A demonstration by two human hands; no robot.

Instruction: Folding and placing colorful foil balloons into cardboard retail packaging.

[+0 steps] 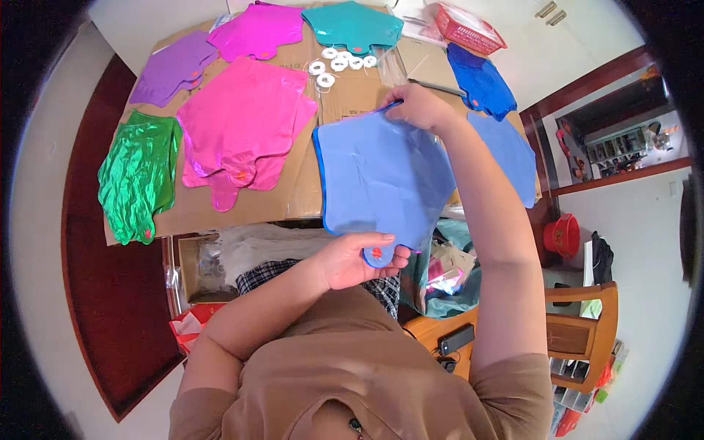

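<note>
Above the cardboard-covered bench [242, 209]: flat blue balloon [381, 176] held up, left hand [352, 258] pinching its neck, right hand [416, 106] gripping the top edge. Uninflated; pink balloons [242, 121] and others lie flat too.

The held balloon [381, 176] is periwinkle blue with a darker blue edge and an orange spot at its neck. On the brown cardboard [352, 99] lie a green balloon [138, 174], pink balloons [242, 125], a purple balloon [172, 67], a magenta balloon [258, 31], a teal balloon [352, 26] and a royal blue balloon [480, 81]. The ribbon rolls [339, 62] are white, the basket [463, 28] red, the shirt [352, 374] tan, the cloth [268, 273] checked black and white
</note>
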